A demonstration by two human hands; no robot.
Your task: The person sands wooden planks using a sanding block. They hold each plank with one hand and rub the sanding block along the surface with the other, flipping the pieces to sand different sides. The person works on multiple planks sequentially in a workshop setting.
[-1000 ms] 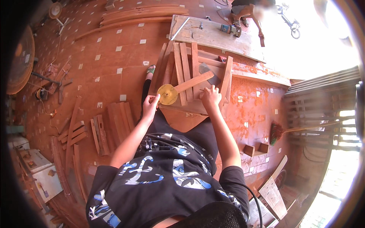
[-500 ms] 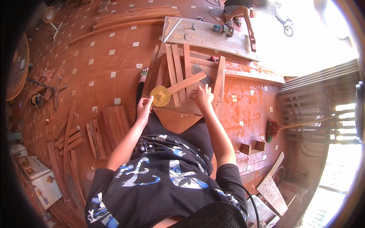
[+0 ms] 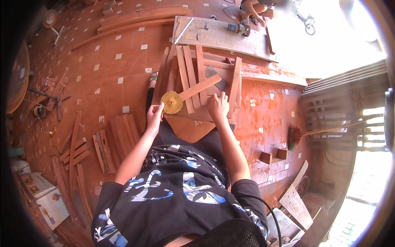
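Note:
My left hand [image 3: 154, 117] pinches the rim of a yellow round disc [image 3: 172, 103] with a small hole at its centre. The disc lies against the near end of a short wooden piece [image 3: 201, 87], which slants up to the right. To the right of the disc, my right hand [image 3: 219, 107] is closed with its fingers curled; whatever it may hold is too small to make out. Just beyond it lies a flat dark grey plate [image 3: 222, 84], partly under the wooden piece. Several wooden strips [image 3: 189, 70] lie across the low work surface around them.
A board [image 3: 218, 39] beyond carries a blue power tool [image 3: 238, 28] and a pale bar [image 3: 183, 31]. Another person [image 3: 253, 10] crouches behind it. Wood strips [image 3: 123, 131] lie on the tiled floor at left. A broom [image 3: 294, 138] and an open wooden box [image 3: 273, 156] are at right.
The view has shifted slightly. The other person's arm has drawn back from the board's right end. My hands keep nearly the same places by the disc and plate.

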